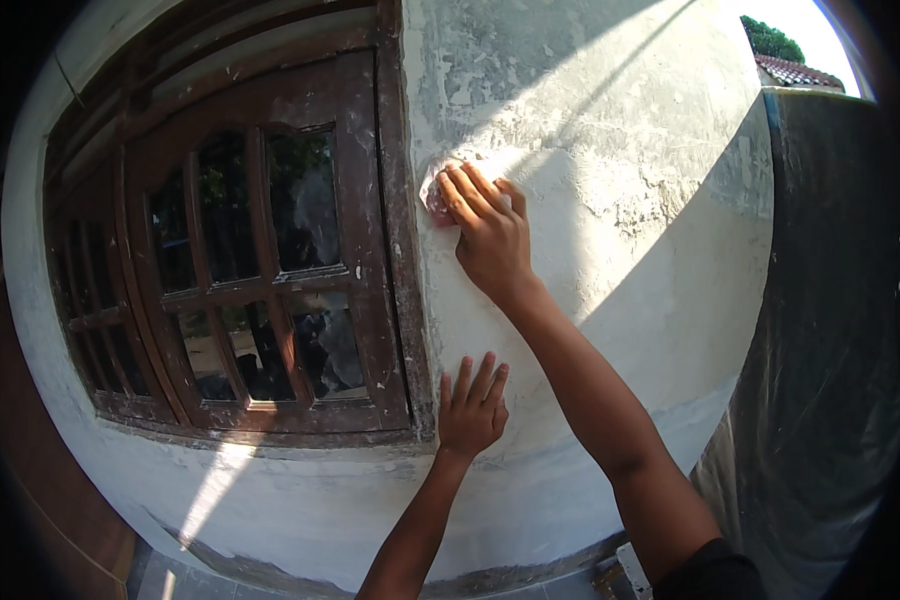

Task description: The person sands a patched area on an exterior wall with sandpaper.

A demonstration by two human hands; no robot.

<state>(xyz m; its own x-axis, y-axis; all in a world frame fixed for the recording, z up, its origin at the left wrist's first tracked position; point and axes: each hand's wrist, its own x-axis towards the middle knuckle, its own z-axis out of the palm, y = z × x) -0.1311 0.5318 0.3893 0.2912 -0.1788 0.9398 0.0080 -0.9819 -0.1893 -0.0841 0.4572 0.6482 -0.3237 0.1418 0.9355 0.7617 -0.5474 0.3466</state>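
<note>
My right hand (492, 225) presses a pinkish, crumpled piece (435, 197) flat to the wall, beside the upper right of the window frame; whether it is sandpaper or cloth I cannot tell. Its fingers bend over the piece and hide most of it. Lower down, my left hand (472, 405) rests on the wall (530, 345) with fingers stretched out and nothing under them that shows. The wall is whitish and patchy, with rough, flaking plaster (635, 205) to the right of my right hand.
A dark brown wooden window (370, 200) with glass panes and white specks fills the left. Dark sheeting (820, 330) hangs at the right, below a tiled roof (800, 73). Grey floor tiles (185, 578) lie at the bottom, and a pale object (632, 572) stands by the wall's foot.
</note>
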